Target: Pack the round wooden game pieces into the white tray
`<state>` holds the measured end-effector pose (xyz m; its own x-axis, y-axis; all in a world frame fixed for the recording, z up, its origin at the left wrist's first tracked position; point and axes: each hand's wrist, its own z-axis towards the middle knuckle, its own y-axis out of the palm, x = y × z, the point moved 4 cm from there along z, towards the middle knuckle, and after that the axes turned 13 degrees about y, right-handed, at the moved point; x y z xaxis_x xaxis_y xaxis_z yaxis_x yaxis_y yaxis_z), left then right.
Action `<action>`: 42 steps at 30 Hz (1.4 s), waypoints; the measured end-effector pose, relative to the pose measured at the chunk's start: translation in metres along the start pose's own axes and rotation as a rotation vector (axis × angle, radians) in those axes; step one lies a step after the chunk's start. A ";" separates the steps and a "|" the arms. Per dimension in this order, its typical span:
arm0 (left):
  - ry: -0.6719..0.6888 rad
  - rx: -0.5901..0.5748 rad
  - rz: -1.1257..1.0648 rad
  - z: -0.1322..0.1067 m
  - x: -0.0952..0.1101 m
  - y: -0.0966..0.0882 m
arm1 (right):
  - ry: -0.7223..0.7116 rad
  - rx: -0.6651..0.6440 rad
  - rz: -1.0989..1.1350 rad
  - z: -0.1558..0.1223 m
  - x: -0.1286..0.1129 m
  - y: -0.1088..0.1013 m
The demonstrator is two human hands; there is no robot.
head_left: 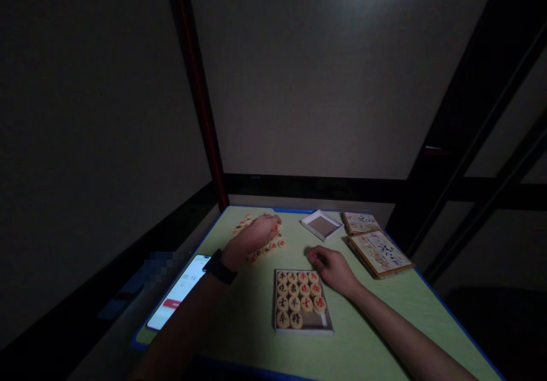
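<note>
My left hand, with a dark watch on its wrist, reaches over the loose xiangqi pieces on the far left part of the table. Its fingers are pinched together at a xiangqi piece with a red mark; they partly cover it. Curled fingers close my right hand, which rests by the far right corner of a shallow box; nothing shows in it. Rows of round pieces with black or red characters lie in the box, and its near right corner shows bare bottom.
An upturned white lid or tray lies at the back. Two decorated boxes or lids lie at the right, overlapping. A lit phone is by the left edge of the pale green table. Walls stand behind and left.
</note>
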<state>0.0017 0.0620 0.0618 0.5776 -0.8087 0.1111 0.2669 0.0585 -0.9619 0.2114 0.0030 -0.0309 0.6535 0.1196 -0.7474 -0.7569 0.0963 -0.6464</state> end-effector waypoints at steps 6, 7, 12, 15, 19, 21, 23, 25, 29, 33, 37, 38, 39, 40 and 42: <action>-0.108 0.136 -0.061 -0.015 -0.005 0.024 | -0.008 0.018 0.006 -0.001 -0.003 -0.002; -0.130 0.155 -0.063 -0.017 -0.008 0.028 | -0.008 0.017 0.007 -0.001 -0.003 -0.002; -0.163 0.208 -0.045 -0.027 -0.018 0.035 | -0.010 0.017 0.015 -0.002 -0.005 -0.004; -0.160 0.128 -0.054 -0.029 -0.015 0.038 | -0.013 0.016 0.011 -0.002 -0.004 -0.004; -0.136 0.032 0.005 -0.029 -0.001 0.041 | -0.009 0.006 0.022 -0.001 -0.001 -0.003; -0.146 -0.006 0.054 -0.028 0.003 0.044 | -0.006 0.008 0.027 -0.002 -0.001 -0.003; -0.164 -0.022 0.091 -0.028 0.004 0.047 | -0.008 0.013 0.024 -0.002 -0.002 -0.003; -0.173 -0.012 0.109 -0.028 0.004 0.051 | -0.013 0.012 0.015 -0.002 -0.003 -0.004; -0.157 0.020 0.091 -0.027 0.001 0.056 | -0.016 0.007 0.004 -0.003 -0.005 -0.004; -0.216 0.199 -0.105 -0.023 0.001 0.053 | -0.033 0.090 0.021 -0.006 -0.010 -0.010; -0.279 0.422 -0.630 -0.015 0.011 0.060 | -0.144 0.193 0.062 -0.015 -0.023 -0.016; -0.270 0.450 -0.748 -0.013 0.015 0.063 | -0.185 0.190 0.073 -0.017 -0.027 -0.015; -0.255 0.462 -0.844 -0.010 0.020 0.067 | -0.225 0.181 0.082 -0.019 -0.030 -0.014; -0.243 0.468 -0.920 -0.008 0.025 0.070 | -0.263 0.173 0.085 -0.020 -0.032 -0.013; -0.228 0.467 -1.025 -0.005 0.033 0.075 | -0.321 0.164 0.078 -0.022 -0.035 -0.009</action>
<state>0.0367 0.0363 -0.0077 0.0375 -0.4796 0.8767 0.9248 -0.3156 -0.2122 0.1956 -0.0244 -0.0017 0.5783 0.4344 -0.6906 -0.8124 0.2288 -0.5363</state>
